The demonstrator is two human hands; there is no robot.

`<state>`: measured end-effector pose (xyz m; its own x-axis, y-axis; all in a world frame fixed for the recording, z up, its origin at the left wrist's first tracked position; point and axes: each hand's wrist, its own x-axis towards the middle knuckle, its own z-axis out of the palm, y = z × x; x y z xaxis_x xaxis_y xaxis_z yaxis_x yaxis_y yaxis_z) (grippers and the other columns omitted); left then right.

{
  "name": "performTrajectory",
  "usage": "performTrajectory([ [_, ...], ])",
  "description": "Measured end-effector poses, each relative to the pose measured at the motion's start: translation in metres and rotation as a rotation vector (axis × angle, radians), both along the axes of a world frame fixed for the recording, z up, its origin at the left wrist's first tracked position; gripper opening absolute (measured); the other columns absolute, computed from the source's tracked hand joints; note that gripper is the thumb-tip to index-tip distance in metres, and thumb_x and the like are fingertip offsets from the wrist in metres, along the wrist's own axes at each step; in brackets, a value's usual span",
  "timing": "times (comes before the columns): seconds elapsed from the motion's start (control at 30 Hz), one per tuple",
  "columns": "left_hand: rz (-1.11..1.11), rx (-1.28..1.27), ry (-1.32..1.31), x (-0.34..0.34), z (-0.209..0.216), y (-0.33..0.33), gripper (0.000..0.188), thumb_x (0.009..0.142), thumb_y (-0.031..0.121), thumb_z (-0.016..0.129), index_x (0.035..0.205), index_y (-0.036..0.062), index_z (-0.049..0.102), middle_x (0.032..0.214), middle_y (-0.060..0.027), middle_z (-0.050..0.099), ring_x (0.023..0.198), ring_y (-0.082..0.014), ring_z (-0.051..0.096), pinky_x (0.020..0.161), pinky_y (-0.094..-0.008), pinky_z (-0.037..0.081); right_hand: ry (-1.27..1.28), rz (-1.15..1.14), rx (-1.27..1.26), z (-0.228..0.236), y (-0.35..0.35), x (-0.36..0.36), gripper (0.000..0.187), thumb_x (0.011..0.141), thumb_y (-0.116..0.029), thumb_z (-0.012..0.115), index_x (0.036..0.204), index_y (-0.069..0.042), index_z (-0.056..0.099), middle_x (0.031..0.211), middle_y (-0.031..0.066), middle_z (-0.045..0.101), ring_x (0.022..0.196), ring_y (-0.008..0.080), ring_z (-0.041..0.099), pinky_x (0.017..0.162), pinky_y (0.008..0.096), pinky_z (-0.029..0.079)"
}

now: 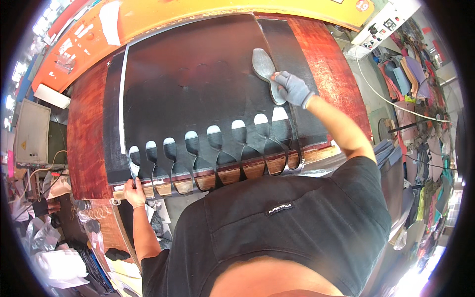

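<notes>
A large black sheet lies across the press bed, with a row of sole-shaped cut-outs along its near edge. White strips show at the far ends of the openings. My right hand, in a grey glove with bare fingertips, is closed around the waist of a grey sole-shaped cutting die. The die rests on or just over the sheet's right side, its broad end pointing away. At the near left corner, my bare left hand pinches the sheet's edge beside the leftmost cut-out. The fingertips are partly hidden.
The orange press beam spans the far side. Red-stained board flanks the sheet. A white control box with a hanging cable stands at the far right, near piles of coloured offcuts. A grey metal cabinet stands left.
</notes>
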<state>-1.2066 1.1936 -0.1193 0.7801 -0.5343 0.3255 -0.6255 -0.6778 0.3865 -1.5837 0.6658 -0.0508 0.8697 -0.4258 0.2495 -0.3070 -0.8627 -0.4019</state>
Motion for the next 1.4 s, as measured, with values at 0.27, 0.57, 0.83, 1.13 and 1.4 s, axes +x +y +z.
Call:
performTrajectory([
  [0.27, 0.006, 0.010, 0.025, 0.005, -0.001, 0.003, 0.038, 0.084, 0.025, 0.060, 0.060, 0.0006, 0.042, 0.058, -0.0132, 0.042, 0.057, -0.0300, 0.043, 0.055, -0.0419, 0.034, -0.160, -0.326, -0.007, -0.048, 0.055, -0.011, 0.075, 0.069, -0.028, 0.073, 0.131, -0.003, 0.039, 0.127, 0.0199, 0.045, 0.119, 0.0351, 0.042, 0.099, 0.0388, 0.037],
  [0.57, -0.009, 0.035, 0.003, 0.010, -0.005, 0.004, 0.038, 0.085, 0.026, 0.058, 0.062, -0.0002, 0.043, 0.059, -0.0144, 0.043, 0.059, -0.0315, 0.043, 0.056, -0.0431, 0.034, -0.291, -0.356, 0.005, -0.051, 0.043, -0.006, 0.068, 0.064, -0.026, 0.078, 0.122, -0.005, 0.050, 0.119, 0.0156, 0.054, 0.110, 0.0323, 0.051, 0.094, 0.0379, 0.042],
  [0.83, -0.011, 0.026, 0.008, 0.013, -0.006, 0.008, 0.038, 0.085, 0.026, 0.058, 0.062, 0.0000, 0.044, 0.059, -0.0142, 0.043, 0.058, -0.0310, 0.044, 0.056, -0.0426, 0.034, -0.336, -0.328, -0.141, -0.055, 0.047, -0.003, 0.067, 0.059, -0.026, 0.080, 0.116, -0.004, 0.054, 0.114, 0.0139, 0.058, 0.101, 0.0310, 0.055, 0.091, 0.0368, 0.044],
  [1.13, -0.044, 0.015, 0.004, 0.018, -0.007, 0.008, 0.035, 0.086, 0.025, 0.056, 0.065, -0.0003, 0.045, 0.062, -0.0157, 0.046, 0.061, -0.0325, 0.045, 0.058, -0.0426, 0.035, -0.362, -0.391, 0.001, -0.062, 0.056, -0.001, 0.067, 0.063, -0.025, 0.079, 0.122, -0.006, 0.053, 0.120, 0.0129, 0.055, 0.112, 0.0292, 0.050, 0.096, 0.0361, 0.040],
  [1.4, -0.043, 0.043, 0.030, 0.025, -0.010, 0.012, 0.034, 0.088, 0.023, 0.056, 0.067, -0.0005, 0.043, 0.064, -0.0167, 0.047, 0.062, -0.0332, 0.044, 0.061, -0.0416, 0.037, -0.557, -0.504, 0.589, -0.067, 0.059, -0.010, 0.053, 0.082, -0.013, 0.067, 0.128, 0.000, 0.045, 0.123, 0.0106, 0.054, 0.103, 0.0145, 0.053, 0.090, 0.0280, 0.043],
])
